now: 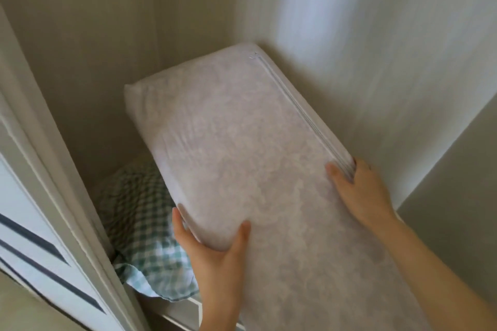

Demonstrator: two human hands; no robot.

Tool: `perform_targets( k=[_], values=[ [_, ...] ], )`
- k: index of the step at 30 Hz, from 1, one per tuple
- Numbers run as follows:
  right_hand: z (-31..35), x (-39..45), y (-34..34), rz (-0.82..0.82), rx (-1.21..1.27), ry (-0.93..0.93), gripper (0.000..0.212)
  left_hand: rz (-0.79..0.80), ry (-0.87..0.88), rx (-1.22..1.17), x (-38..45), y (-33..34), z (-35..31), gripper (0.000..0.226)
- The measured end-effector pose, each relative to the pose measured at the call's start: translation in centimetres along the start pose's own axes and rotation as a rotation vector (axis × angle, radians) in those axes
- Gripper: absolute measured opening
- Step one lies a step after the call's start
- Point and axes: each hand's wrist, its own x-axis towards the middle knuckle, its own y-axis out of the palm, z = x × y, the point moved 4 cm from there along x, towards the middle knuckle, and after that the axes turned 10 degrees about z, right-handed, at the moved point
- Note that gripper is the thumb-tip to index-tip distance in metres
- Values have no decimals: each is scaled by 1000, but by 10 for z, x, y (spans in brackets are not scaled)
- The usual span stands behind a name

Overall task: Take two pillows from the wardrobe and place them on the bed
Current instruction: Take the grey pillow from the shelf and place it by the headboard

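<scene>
Nearest us, our left hand (215, 252) grips the lower left edge of a white pillow (258, 169), thumb lying across its top face and fingers wrapped under the side. Our right hand (360, 191) clasps the opposite long edge a little farther up, thumb on top and fingers curled over the side where a zipper (295, 105) runs along the seam. Between both hands we hold the pillow tilted, its long axis running from the lower right, close to us, up and away to the upper left, with its far short end pointing into the back corner of the wardrobe (107, 35). The pillow sits inside the wardrobe opening, its right edge near the pale side wall; we cannot tell whether they touch. Under its left side, lower down, lies a green-and-white checked pillow (139, 223), one corner hanging over the front edge of the shelf (177, 309). To the left stands the wardrobe door (35, 236), white with dark stripes.
</scene>
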Motion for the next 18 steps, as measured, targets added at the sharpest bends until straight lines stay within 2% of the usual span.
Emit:
perform_targets(
  k=[6,9,11,13,14,18],
  values=[
    [-6,-26,-19,-56,165,-21,69,-45,25,-5,-7,-4,-30,129],
    [-11,-40,-24,-48,270,-45,69,-85,17,43,-16,-11,-43,127],
    [-14,-52,-26,-47,339,-53,69,-94,41,89,-26,-15,-55,114],
    [-20,-65,-28,-49,382,-37,71,-102,75,140,-39,-19,-68,78],
    [-24,-73,-28,-47,400,-32,71,-103,92,149,-47,-20,-74,68],
    [-38,-108,-35,-61,473,-29,72,-106,187,180,-91,-24,-100,64]
  ],
)
